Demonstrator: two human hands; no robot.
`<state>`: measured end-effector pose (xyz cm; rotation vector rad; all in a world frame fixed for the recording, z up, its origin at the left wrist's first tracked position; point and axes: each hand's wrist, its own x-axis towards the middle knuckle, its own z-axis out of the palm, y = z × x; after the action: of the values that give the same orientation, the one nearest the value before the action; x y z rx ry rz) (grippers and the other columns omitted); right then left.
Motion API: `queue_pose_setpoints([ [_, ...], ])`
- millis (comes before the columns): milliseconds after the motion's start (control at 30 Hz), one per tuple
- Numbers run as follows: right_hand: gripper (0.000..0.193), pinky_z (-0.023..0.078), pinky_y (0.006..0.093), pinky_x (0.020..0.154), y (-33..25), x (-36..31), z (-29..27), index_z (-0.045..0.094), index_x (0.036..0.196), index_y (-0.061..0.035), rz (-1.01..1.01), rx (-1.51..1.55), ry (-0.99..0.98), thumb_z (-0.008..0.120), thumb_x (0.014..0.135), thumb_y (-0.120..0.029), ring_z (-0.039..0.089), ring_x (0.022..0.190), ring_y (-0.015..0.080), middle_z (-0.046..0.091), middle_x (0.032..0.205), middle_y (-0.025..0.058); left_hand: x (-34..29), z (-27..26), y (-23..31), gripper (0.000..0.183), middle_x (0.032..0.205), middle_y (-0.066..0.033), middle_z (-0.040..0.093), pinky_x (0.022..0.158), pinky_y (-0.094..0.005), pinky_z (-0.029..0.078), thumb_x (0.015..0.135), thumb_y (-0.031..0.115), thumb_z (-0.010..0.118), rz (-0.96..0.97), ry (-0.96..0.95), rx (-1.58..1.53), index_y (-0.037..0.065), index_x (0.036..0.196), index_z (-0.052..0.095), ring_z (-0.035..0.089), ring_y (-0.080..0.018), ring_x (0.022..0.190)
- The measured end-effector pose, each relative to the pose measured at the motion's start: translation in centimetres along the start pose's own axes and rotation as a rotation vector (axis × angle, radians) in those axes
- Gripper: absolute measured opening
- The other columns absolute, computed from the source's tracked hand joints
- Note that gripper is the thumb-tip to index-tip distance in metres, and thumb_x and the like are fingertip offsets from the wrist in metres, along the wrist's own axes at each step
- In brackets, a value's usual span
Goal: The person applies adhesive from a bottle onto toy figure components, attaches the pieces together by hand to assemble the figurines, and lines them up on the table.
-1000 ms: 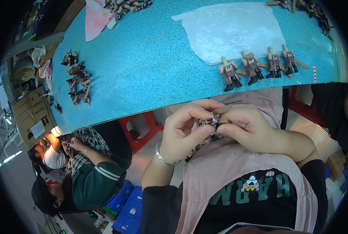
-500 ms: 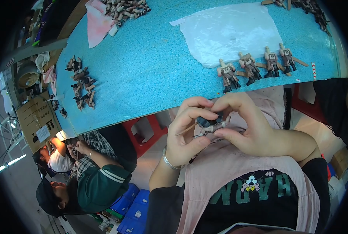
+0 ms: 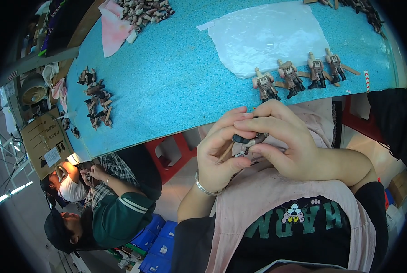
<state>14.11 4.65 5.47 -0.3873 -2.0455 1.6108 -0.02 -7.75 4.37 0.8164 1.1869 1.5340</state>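
Just off the table's near edge, both hands are closed around a small painted figurine [image 3: 245,144] with dark, rounded parts and a paler body; the fingers cover much of it. My left hand [image 3: 218,157] grips it from the left, where a thin wooden stick [image 3: 225,153] shows inside the fingers. With thumb and fingers curled, my right hand [image 3: 287,143] pinches it from the other side. Beyond the right hand, a row of figurines with brown aprons and black boots lies along the table edge, the nearest figurine [image 3: 265,84] closest to my fingers.
The blue speckled table [image 3: 162,82] bears a clear plastic sheet [image 3: 267,38], a pile of small figurine parts [image 3: 144,12] on a pink cloth [image 3: 113,29], and a cluster of figurines [image 3: 94,98] at left. Co-workers sit at left, near a red stool [image 3: 174,157].
My hands have drawn closer together over the figurine, with the right fingers now lapping over the left fingertips. The figurine is turned a little and more covered.
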Motion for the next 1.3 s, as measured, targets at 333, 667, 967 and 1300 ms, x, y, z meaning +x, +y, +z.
queue_pose_setpoints([
  [333, 0.037, 0.042, 0.0317, 0.070, 0.8, 0.2, -0.3, 0.065, 0.112, -0.0039, 0.014, 0.086, 0.062, 0.068, 0.076, 0.001, 0.050, 0.081, 0.0232, 0.054, 0.090, 0.0098, 1.1, 0.2, -0.3, 0.047, 0.131, -0.0157, 0.054, 0.108, -0.0461, 0.031, 0.079, 0.032, 0.077, -0.010, -0.005, 0.059, -0.002, 0.109, 0.065, 0.036, -0.0334, 0.134],
  [667, 0.045, 0.046, 0.0354, 0.086, -1.5, 3.4, -2.1, 0.060, 0.121, -0.0061, 0.070, 0.097, -0.081, 0.063, 0.077, 0.003, 0.054, 0.102, 0.0299, 0.055, 0.109, 0.0136, 1.9, -1.6, 1.9, 0.043, 0.119, -0.0134, 0.061, 0.106, -0.0475, 0.033, 0.076, 0.033, 0.079, 0.115, 0.058, 0.331, -0.002, 0.099, 0.068, 0.043, -0.0356, 0.129],
  [967, 0.020, 0.047, 0.0420, 0.085, 3.5, 18.8, -6.5, 0.064, 0.099, -0.0023, -0.151, -0.627, -0.005, 0.059, 0.081, 0.003, 0.057, 0.099, 0.0342, 0.060, 0.099, 0.0149, 4.5, -14.0, 4.8, 0.028, 0.114, -0.0079, 0.065, 0.104, -0.0442, 0.036, 0.072, 0.006, 0.075, 0.363, 0.595, 1.288, 0.005, 0.099, 0.068, 0.047, -0.0345, 0.126],
  [1300, 0.034, 0.049, 0.0494, 0.072, 6.8, 27.4, 0.8, 0.050, 0.106, -0.0056, -0.055, -0.958, 0.050, 0.070, 0.081, -0.016, 0.064, 0.086, 0.0392, 0.066, 0.088, 0.0174, 4.9, -23.5, 5.2, 0.039, 0.130, -0.0137, 0.056, 0.107, -0.0474, 0.030, 0.070, 0.009, 0.077, 0.336, 0.724, 1.614, 0.009, 0.107, 0.065, 0.040, -0.0375, 0.131],
])
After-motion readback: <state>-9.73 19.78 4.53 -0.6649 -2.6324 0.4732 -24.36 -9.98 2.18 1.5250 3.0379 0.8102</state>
